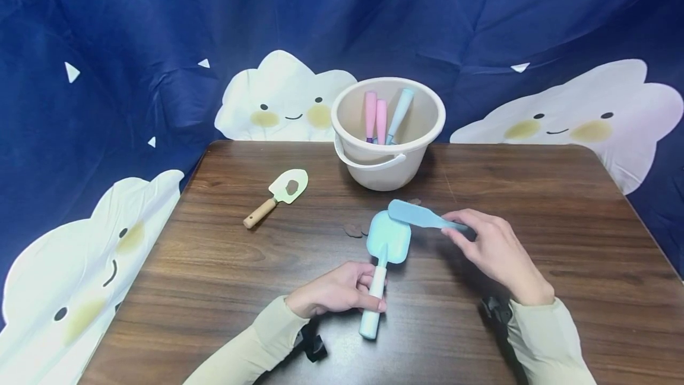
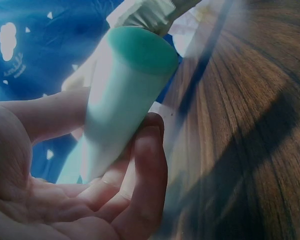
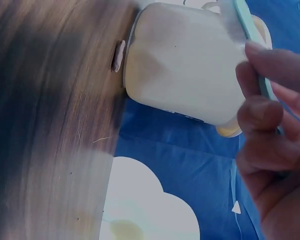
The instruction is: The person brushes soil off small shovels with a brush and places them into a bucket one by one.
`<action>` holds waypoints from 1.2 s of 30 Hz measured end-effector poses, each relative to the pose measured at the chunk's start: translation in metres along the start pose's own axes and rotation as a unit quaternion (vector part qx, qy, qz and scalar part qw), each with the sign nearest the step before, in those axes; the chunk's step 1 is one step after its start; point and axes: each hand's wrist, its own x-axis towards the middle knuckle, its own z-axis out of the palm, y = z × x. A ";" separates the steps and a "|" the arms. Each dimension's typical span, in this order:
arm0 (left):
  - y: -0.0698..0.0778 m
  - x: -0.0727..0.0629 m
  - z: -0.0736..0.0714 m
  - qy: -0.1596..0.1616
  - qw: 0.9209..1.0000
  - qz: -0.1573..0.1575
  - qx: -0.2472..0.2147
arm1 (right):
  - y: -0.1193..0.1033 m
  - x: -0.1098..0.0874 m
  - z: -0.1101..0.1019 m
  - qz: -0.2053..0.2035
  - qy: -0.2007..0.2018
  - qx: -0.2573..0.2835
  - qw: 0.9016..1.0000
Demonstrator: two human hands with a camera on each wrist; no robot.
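Observation:
My left hand (image 1: pixel 347 287) grips the white handle of a light blue toy shovel (image 1: pixel 389 236), its blade pointing away from me. In the left wrist view, thumb and fingers wrap the handle (image 2: pixel 125 95), which ends in a green cap. My right hand (image 1: pixel 494 248) pinches one end of a flat blue spatula-like tool (image 1: pixel 417 214) between thumb and fingers. The tool's broad tip overlaps the upper right edge of the shovel's blade in the head view. Thin brown pieces (image 1: pixel 352 230) lie on the table beside the blade, and another brown piece (image 3: pixel 119 56) lies near the bucket.
A beige bucket (image 1: pixel 385 174) with a white carry handle stands at the back, holding two pink handles (image 1: pixel 370 111) and a light blue one (image 1: pixel 401 110). Left of it lies a pale green trowel (image 1: pixel 280 189) with a brown patch on its blade. Behind the table (image 1: pixel 214 290) hangs a blue cloud-print curtain (image 1: pixel 160 10).

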 end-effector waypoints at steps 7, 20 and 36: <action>-0.002 0.001 0.000 0.006 1.000 0.007 0.002 | 0.006 -0.003 0.002 0.002 0.065 -0.013 0.998; -0.003 0.005 -0.003 0.071 0.996 0.014 0.048 | 0.007 -0.003 0.002 0.017 0.099 0.031 0.995; -0.002 0.007 0.002 0.068 0.994 -0.015 -0.086 | 0.003 -0.002 0.000 0.047 0.094 0.101 0.989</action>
